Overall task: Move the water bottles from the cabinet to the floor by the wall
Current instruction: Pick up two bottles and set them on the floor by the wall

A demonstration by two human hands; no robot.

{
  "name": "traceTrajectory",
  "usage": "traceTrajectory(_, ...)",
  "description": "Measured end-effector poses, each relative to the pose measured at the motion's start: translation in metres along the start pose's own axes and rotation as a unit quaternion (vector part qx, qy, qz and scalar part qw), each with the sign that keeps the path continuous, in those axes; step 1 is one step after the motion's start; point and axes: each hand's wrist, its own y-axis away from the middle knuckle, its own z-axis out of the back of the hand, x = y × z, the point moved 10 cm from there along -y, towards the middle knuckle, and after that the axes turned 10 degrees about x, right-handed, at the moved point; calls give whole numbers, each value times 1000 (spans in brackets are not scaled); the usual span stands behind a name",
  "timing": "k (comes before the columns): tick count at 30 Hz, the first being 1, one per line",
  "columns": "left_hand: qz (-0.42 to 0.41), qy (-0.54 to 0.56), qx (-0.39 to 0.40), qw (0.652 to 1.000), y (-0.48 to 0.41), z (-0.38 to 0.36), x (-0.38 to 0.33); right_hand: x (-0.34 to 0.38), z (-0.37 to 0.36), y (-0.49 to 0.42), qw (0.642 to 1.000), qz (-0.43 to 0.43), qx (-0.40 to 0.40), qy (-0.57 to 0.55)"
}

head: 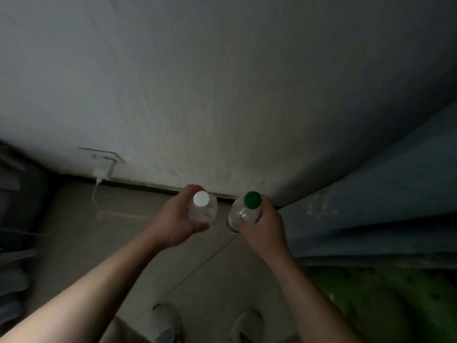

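Head — left hand (pixel 173 220) grips white-capped bottle (pixel 203 206), right hand (pixel 263 230) seemingly green-capped bottle (pixel 247 209)

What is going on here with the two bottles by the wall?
A person stands facing a pale wall, one bottle in each hand. The left-hand grip holds a clear plastic bottle with a white cap; the right-hand grip holds a clear plastic bottle with a green cap. Both are upright, over the beige floor near the wall's base; whether they touch it is unclear.

Dim, soft-focus view; dark corners, wide-angle bending at the edges.
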Motion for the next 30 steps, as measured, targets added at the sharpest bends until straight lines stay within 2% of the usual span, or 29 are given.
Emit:
traceTrajectory(9,12,-51,7,999,-98,-76,127,-136,-81,-81,999,-26,36,-25)
traceTrajectory(15,29,-58,14,998,-141,-106,188,-206,-115,-119,999,-43,30,-9)
traceTrajectory(22,41,-39,6,998,-155,-123,226,-250,-133,-145,998,-56,35,-2)
traceTrajectory(30,25,-35,13,999,-167,-142,233,-279,-140,-155,997,-71,20,-26)
